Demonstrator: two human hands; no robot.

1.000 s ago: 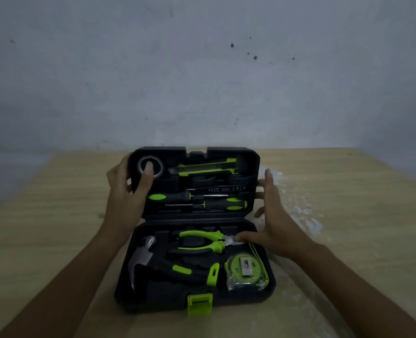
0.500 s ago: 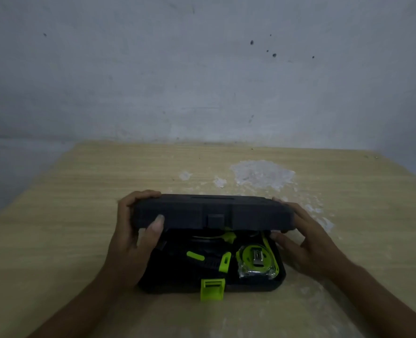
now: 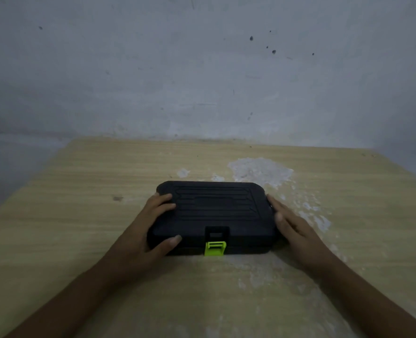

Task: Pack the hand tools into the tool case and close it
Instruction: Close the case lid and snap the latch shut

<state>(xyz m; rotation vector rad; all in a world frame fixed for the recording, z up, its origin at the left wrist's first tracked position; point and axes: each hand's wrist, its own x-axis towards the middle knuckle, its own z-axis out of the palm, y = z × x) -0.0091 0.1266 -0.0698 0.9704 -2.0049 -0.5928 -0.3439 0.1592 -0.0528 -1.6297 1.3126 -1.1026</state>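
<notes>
Tool case (image 3: 214, 215) flat on the wooden table (image 3: 80, 215), lid down on the base, ribbed black top facing up. Sitting about mid-table, closer to the near edge than to the wall (image 3: 202, 69). Lime green latch (image 3: 215, 248) at the middle of the front edge, hanging down over the front wall, not flipped up into its slot. Left hand (image 3: 146, 230) wrapped round the left end, fingers curled over the lid, thumb pressed on the front corner, so gripping the case. Right hand (image 3: 292, 228) flat and open against the right end, fingers stretched along the side, touching but not clamped. White scuffed patch (image 3: 260, 170) on the tabletop just behind the right rear corner.
</notes>
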